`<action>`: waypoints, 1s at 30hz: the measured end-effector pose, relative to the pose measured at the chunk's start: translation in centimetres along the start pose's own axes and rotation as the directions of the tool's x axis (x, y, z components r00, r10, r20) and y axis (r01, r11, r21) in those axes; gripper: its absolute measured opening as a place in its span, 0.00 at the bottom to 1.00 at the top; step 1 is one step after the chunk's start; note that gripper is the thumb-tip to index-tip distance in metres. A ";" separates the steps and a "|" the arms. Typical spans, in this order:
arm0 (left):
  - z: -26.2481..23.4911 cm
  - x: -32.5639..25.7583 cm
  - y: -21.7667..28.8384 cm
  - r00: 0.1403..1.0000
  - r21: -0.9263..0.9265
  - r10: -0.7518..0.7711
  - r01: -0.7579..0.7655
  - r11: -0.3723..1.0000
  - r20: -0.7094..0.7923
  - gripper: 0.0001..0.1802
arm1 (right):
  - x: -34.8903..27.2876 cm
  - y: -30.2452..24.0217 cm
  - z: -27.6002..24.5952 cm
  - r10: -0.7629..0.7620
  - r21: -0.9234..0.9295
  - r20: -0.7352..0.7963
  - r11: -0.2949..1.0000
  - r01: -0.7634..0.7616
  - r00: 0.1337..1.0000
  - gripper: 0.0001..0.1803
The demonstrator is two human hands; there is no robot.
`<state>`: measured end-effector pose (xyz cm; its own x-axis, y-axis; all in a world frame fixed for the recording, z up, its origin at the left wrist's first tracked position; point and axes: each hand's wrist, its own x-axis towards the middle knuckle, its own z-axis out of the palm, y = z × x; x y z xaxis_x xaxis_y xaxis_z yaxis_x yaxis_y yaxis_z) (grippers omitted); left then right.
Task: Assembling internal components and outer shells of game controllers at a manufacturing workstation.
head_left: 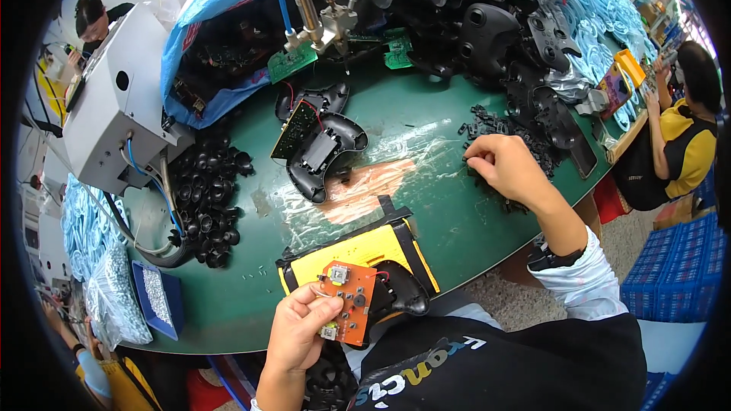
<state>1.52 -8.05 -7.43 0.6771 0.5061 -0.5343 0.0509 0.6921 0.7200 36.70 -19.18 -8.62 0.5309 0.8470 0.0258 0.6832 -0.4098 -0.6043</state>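
Note:
My left hand (301, 323) grips an orange circuit board (352, 306) by its left edge, thumb on top. Two square joystick modules and several small dark components sit on the board, and thin wires run from it. Behind the board, a black game controller shell (401, 289) rests at the table's near edge, against a yellow pad (346, 257). My right hand (499, 167) is closed in a pinch beside a heap of small black plastic parts (525, 137). Whatever lies between its fingertips is too small to make out.
An opened controller (327, 144) with an upright board lies mid-table. Black thumbstick caps (209, 209) are heaped left, beside a grey machine box (118, 95). Controller shells (487, 38) pile up at the back right. A metal machine head (335, 23) hangs over the back. Co-workers sit at both sides.

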 end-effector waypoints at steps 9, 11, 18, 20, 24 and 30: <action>0.0 0.0 -0.5 1.000 -0.044 0.019 -0.018 0.999 0.019 0.10 | -1.0 -1.0 -0.2 0.028 0.571 0.306 0.795 -0.207 0.952 0.10; 0.0 -0.2 -0.6 1.000 -0.055 0.027 -0.026 0.998 0.016 0.10 | -1.8 -1.8 0.1 -0.068 0.645 0.395 0.731 -0.224 0.916 0.09; 0.3 -0.5 -1.2 0.999 -0.070 0.049 -0.048 0.996 0.011 0.10 | -5.1 -5.2 4.1 -0.248 0.392 0.372 0.916 0.092 0.895 0.07; 0.5 -0.6 -1.4 0.998 -0.052 0.054 -0.055 0.997 -0.006 0.09 | -5.0 -5.2 4.7 -0.322 0.340 0.324 0.917 0.209 0.890 0.07; -0.1 -1.0 -1.9 0.998 -0.052 0.064 -0.064 0.997 -0.007 0.09 | -4.7 -5.0 5.1 -0.307 0.402 0.342 0.902 0.157 0.888 0.08; -0.3 -1.3 -1.9 0.998 -0.084 0.056 -0.054 0.995 0.022 0.10 | -4.9 -4.9 4.5 -0.379 0.371 0.370 0.897 0.240 0.848 0.11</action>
<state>0.30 -9.88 -8.27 0.6945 0.5331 -0.4832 -0.0480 0.7045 0.7081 28.49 -19.77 -9.38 0.0058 0.9990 -0.0434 0.5545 -0.0393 -0.8313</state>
